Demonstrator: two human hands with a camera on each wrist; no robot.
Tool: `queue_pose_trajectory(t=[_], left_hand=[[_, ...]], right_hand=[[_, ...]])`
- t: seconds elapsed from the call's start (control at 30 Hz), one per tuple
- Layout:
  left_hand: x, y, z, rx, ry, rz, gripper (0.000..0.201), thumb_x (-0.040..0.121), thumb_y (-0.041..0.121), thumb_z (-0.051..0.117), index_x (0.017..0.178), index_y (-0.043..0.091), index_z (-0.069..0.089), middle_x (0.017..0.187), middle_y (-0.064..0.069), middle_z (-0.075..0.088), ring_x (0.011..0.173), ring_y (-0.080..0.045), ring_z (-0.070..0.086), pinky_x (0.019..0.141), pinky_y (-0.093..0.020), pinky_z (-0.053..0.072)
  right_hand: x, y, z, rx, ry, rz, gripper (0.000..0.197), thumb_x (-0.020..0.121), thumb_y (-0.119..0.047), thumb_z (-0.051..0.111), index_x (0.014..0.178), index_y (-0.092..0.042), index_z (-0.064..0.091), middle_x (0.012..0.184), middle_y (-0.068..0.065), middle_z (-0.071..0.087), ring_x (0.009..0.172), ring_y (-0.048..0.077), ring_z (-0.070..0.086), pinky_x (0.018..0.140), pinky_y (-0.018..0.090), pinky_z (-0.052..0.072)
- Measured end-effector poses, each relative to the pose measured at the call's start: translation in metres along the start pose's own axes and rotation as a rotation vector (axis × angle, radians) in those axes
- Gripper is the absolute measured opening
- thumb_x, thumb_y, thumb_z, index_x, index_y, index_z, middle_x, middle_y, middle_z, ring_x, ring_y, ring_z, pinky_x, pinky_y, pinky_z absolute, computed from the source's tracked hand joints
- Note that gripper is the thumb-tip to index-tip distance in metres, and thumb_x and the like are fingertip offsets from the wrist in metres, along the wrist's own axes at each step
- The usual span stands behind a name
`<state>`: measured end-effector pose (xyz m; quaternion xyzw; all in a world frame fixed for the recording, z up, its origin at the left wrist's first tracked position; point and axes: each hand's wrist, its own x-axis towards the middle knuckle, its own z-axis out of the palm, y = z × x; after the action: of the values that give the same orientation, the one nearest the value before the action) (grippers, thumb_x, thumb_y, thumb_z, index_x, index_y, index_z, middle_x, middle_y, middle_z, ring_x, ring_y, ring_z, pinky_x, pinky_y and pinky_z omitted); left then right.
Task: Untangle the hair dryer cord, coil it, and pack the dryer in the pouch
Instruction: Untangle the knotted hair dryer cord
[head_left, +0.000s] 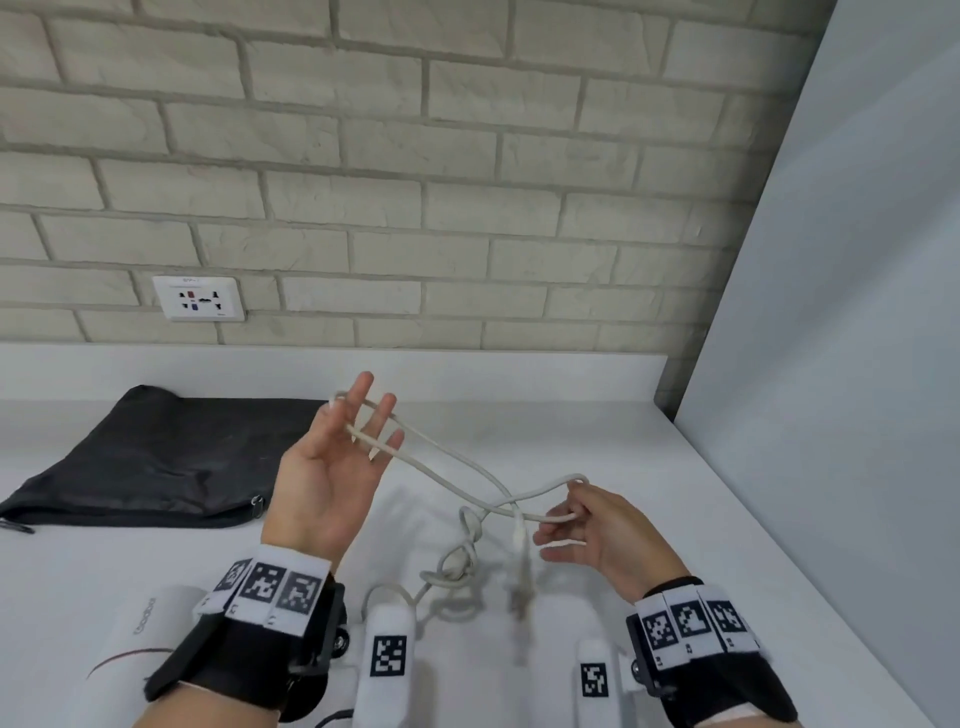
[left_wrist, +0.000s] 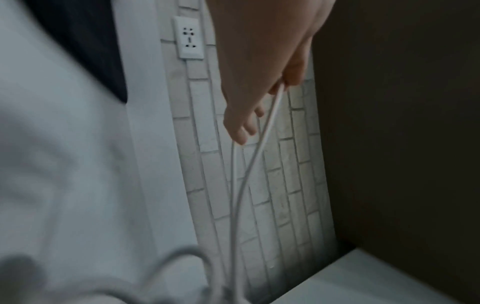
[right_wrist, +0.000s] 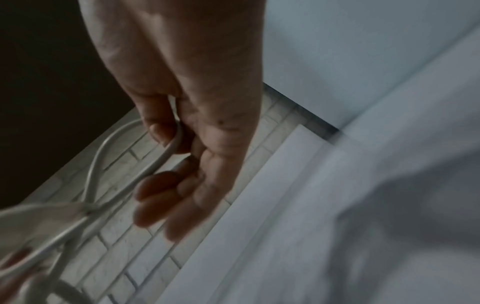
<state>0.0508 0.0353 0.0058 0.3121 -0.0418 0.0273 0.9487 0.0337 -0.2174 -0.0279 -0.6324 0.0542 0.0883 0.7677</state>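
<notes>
1. Pale brick wall with a socket backs a smooth white counter.
2. Flat black fabric pouch lies at left.
3. Thin white cord is lifted, knotted below, near the white dryer.
4. Left hand: fingers spread, loop draped over them.
5. Right hand pinches a loop.

cord white | pouch black | wall pale brick pattern

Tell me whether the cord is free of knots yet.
No, the cord still has a knot hanging between the hands above the counter.
</notes>
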Motion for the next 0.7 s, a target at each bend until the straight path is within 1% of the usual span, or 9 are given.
queue_pose_trajectory(t=[0.13, 0.2, 0.3, 0.37, 0.47, 0.57, 0.63, 0.67, 0.7], left_hand=[[-0.008, -0.001, 0.010, 0.378, -0.001, 0.072, 0.009, 0.082, 0.027, 0.055, 0.086, 0.030, 0.062, 0.145, 0.000, 0.043, 0.134, -0.010, 0.037, 0.111, -0.035, 0.026], [-0.008, -0.005, 0.009, 0.657, -0.007, 0.136, 0.015, 0.085, 0.025, 0.056, 0.070, 0.024, 0.060, 0.147, -0.006, 0.037, 0.136, -0.008, 0.031, 0.105, -0.023, 0.027], [-0.006, -0.011, 0.000, 0.833, -0.005, 0.212, 0.028, 0.085, 0.017, 0.059, 0.061, 0.009, 0.046, 0.143, 0.011, 0.036, 0.136, -0.003, 0.028, 0.098, -0.019, 0.029], [-0.007, -0.012, -0.002, 0.848, -0.022, 0.243, 0.026, 0.077, 0.026, 0.059, 0.062, 0.009, 0.047, 0.138, 0.022, 0.037, 0.136, 0.000, 0.027, 0.102, -0.024, 0.029], [-0.007, -0.007, 0.002, 0.756, -0.017, 0.280, 0.019, 0.075, 0.028, 0.056, 0.062, 0.015, 0.055, 0.136, 0.028, 0.037, 0.134, 0.002, 0.030, 0.097, -0.019, 0.031], [-0.005, -0.001, 0.009, 0.526, -0.020, 0.256, 0.023, 0.083, 0.031, 0.056, 0.064, 0.032, 0.068, 0.139, 0.011, 0.045, 0.131, -0.007, 0.037, 0.108, -0.026, 0.027], [-0.001, -0.001, 0.010, 0.329, -0.005, 0.183, 0.017, 0.089, 0.031, 0.049, 0.085, 0.034, 0.065, 0.103, 0.011, 0.064, 0.111, -0.006, 0.048, 0.114, -0.036, 0.022], [0.001, -0.002, 0.010, 0.288, 0.006, 0.163, 0.015, 0.091, 0.031, 0.047, 0.088, 0.032, 0.062, 0.095, 0.010, 0.064, 0.108, -0.006, 0.050, 0.116, -0.039, 0.021], [0.000, -0.004, 0.009, 0.312, 0.022, 0.170, 0.015, 0.090, 0.033, 0.050, 0.082, 0.031, 0.063, 0.108, 0.004, 0.063, 0.116, -0.007, 0.048, 0.116, -0.040, 0.022]], right_hand=[[-0.004, 0.002, 0.003, 0.167, -0.114, 0.143, 0.038, 0.097, -0.030, 0.030, 0.063, -0.017, 0.039, 0.075, 0.017, 0.069, 0.083, 0.038, 0.069, 0.072, 0.045, 0.051], [-0.005, 0.006, 0.005, 0.270, -0.161, 0.206, 0.041, 0.097, -0.038, 0.027, 0.065, -0.017, 0.042, 0.081, 0.023, 0.069, 0.078, 0.038, 0.070, 0.065, 0.045, 0.056], [-0.005, 0.009, 0.005, 0.326, -0.157, 0.233, 0.040, 0.097, -0.039, 0.027, 0.070, -0.014, 0.044, 0.079, 0.027, 0.070, 0.058, 0.029, 0.069, 0.048, 0.032, 0.057], [-0.004, 0.009, 0.004, 0.273, -0.175, 0.217, 0.036, 0.095, -0.033, 0.034, 0.077, -0.009, 0.053, 0.079, 0.025, 0.070, 0.056, 0.023, 0.067, 0.049, 0.028, 0.056], [-0.004, 0.010, 0.003, 0.205, -0.161, 0.189, 0.031, 0.097, -0.019, 0.033, 0.086, -0.002, 0.057, 0.073, 0.017, 0.071, 0.058, 0.019, 0.068, 0.054, 0.028, 0.056], [-0.005, 0.012, 0.003, 0.129, -0.071, 0.179, 0.036, 0.098, -0.027, 0.034, 0.071, -0.009, 0.051, 0.067, 0.013, 0.070, 0.055, 0.019, 0.067, 0.052, 0.028, 0.056], [-0.003, 0.012, 0.002, 0.094, -0.034, 0.173, 0.045, 0.096, -0.033, 0.037, 0.061, -0.009, 0.050, 0.067, 0.010, 0.068, 0.057, 0.020, 0.067, 0.049, 0.028, 0.054], [-0.003, 0.011, 0.002, 0.132, -0.028, 0.177, 0.047, 0.096, -0.033, 0.038, 0.056, -0.008, 0.049, 0.063, 0.009, 0.065, 0.054, 0.020, 0.066, 0.046, 0.026, 0.053], [-0.003, 0.009, 0.001, 0.202, -0.027, 0.191, 0.049, 0.095, -0.032, 0.039, 0.053, -0.009, 0.047, 0.057, 0.008, 0.061, 0.049, 0.018, 0.063, 0.042, 0.023, 0.051]])
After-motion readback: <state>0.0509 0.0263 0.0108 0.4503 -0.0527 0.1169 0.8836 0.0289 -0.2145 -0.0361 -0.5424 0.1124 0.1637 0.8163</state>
